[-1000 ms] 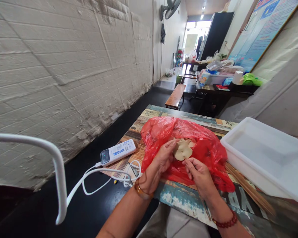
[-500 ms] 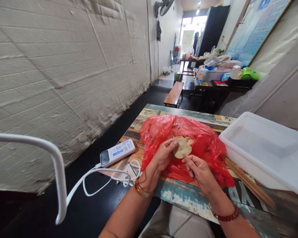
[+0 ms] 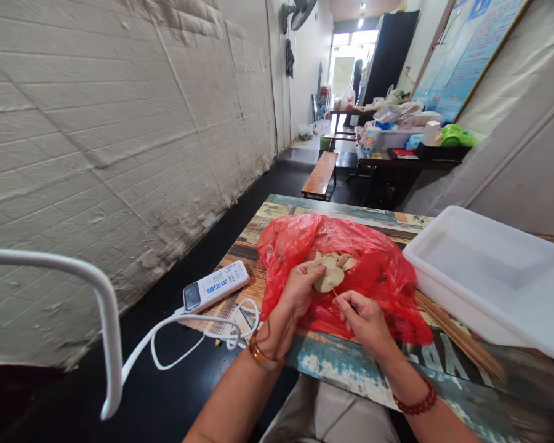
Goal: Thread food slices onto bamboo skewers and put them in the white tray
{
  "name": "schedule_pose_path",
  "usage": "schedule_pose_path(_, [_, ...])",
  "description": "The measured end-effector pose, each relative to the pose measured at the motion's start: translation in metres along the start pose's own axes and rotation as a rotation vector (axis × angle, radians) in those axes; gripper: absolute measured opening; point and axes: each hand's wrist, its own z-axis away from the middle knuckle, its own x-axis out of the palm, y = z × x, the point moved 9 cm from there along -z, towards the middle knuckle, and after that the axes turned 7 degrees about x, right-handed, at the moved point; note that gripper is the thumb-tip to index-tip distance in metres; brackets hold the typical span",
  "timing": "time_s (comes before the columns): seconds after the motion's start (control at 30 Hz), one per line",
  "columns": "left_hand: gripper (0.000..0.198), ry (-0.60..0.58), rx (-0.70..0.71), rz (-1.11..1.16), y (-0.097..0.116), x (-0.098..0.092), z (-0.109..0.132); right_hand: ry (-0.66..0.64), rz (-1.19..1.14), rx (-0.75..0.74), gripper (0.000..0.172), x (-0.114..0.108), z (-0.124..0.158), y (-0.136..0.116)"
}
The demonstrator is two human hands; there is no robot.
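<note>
My left hand (image 3: 300, 288) pinches pale, thin round slices (image 3: 327, 280), which look like potato, between thumb and fingers. In the closed fingertips of my right hand (image 3: 362, 317) is a thin wooden skewer (image 3: 335, 292). Its far end meets the lower edge of the slices; how deep it goes in is hidden. Beneath both hands spreads an opened red plastic bag (image 3: 378, 271). More pale slices (image 3: 348, 263) lie in it, just beyond the held ones.
A bundle of wooden skewers (image 3: 466, 338) lies on the patterned table (image 3: 346, 369), beside a white plastic tub (image 3: 484, 301). At the left are a white power bank (image 3: 216, 286) and its looped cable (image 3: 166, 363). A bench (image 3: 321, 174) and a cluttered table stand beyond.
The held slices have shifted slightly left and tilted. My right fingertips are now farther from their edge, and a short length of skewer shows between. The camera view has turned slightly.
</note>
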Motion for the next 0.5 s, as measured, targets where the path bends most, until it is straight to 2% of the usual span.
schedule_pose_path(0.33, [0.034,-0.084,-0.006,-0.031,-0.006,0.010,0.004,0.022,-0.020,-0.022,0.032,-0.002,0.000,-0.005])
schedule_pose_path(0.5, [0.035,-0.116,-0.008,-0.060,-0.008,0.013,0.005,0.040,-0.069,0.012,0.033,-0.002,-0.001,-0.001])
